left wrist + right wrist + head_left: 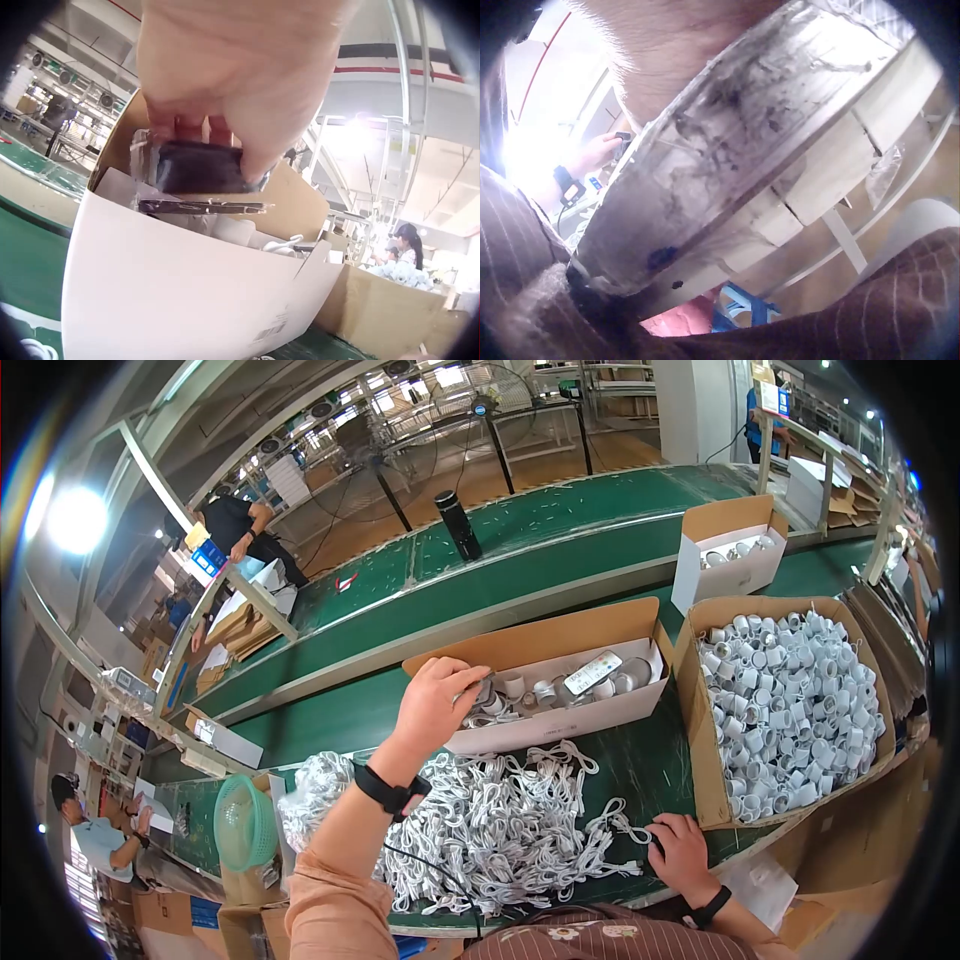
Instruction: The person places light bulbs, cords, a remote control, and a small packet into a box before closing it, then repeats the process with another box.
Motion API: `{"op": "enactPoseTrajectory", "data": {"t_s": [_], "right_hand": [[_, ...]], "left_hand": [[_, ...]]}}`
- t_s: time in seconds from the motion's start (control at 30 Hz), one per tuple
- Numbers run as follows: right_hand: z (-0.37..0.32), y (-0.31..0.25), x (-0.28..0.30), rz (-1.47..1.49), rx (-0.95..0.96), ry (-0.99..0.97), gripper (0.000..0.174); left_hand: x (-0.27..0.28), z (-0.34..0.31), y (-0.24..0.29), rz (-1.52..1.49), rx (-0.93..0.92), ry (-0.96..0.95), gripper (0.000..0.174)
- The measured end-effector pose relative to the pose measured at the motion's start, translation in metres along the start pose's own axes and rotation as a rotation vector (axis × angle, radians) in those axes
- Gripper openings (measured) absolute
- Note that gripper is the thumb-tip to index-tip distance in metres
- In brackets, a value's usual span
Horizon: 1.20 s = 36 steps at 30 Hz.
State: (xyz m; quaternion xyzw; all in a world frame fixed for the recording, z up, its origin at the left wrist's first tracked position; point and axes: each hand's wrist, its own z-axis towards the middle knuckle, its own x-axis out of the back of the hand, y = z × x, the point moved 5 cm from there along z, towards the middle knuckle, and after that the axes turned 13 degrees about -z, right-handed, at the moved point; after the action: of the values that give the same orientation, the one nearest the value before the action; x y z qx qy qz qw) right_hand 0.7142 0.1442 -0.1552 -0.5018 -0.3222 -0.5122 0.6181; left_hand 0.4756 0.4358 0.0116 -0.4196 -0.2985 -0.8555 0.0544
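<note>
My left hand (432,705) pinches a dark, flat-sided piece with clear plastic edges (199,169) between thumb and fingers, over the left end of a long white carton (560,722). Inside that carton are small white and silvery parts and a white labelled packet (593,673). Below it, a heap of white looped cables (470,830) covers the table. By the front table edge, my right hand (683,855) rests with loosely bent fingers beside the cables, a small black thing showing at its fingertips. In the right wrist view the table edge hides most of this hand.
To the right stands a brown box (690,760) full of white cylindrical parts. Behind it is a smaller open carton (735,575). A green basket (245,825) stands at the left, and a black bottle (458,525) on the green bench behind. Other people work at the far left.
</note>
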Motion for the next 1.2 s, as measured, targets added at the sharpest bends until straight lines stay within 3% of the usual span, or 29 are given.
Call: {"op": "enactPoseTrajectory", "data": {"t_s": [0.1,0.27,0.33,0.4,0.6,0.73,0.93,1.0,1.2], "right_hand": [[0.001,-0.001,0.000,-0.009,0.003,0.007,0.026],[0.001,-0.002,0.002,-0.004,-0.001,0.020,0.026],[0.001,0.000,0.000,0.003,0.008,0.009,0.025],[0.002,-0.001,0.002,0.000,0.000,0.013,0.025],[0.003,0.001,0.002,0.007,-0.008,0.005,0.025],[0.003,-0.001,0.004,-0.010,-0.012,0.001,0.025],[0.003,-0.001,0.002,-0.014,0.002,0.026,0.026],[0.003,-0.001,0.003,-0.036,0.003,0.028,0.027],[0.002,0.001,0.000,-0.020,0.002,-0.003,0.029]], "left_hand": [[-0.005,0.004,0.020,0.060,-0.090,0.080,0.023],[-0.049,0.006,0.012,0.134,-0.153,-0.153,0.024],[-0.058,0.013,0.016,0.152,-0.178,-0.141,0.024],[-0.058,0.021,0.023,0.110,-0.101,-0.037,0.027],[-0.057,0.018,0.019,0.080,-0.040,-0.065,0.035],[-0.049,0.016,0.019,0.049,-0.102,-0.113,0.035],[-0.097,0.048,0.040,-0.012,-0.047,-0.120,0.038],[-0.120,0.059,0.037,0.088,0.021,-0.250,0.039],[-0.109,0.077,0.051,-0.037,-0.111,-0.134,0.034]]}}
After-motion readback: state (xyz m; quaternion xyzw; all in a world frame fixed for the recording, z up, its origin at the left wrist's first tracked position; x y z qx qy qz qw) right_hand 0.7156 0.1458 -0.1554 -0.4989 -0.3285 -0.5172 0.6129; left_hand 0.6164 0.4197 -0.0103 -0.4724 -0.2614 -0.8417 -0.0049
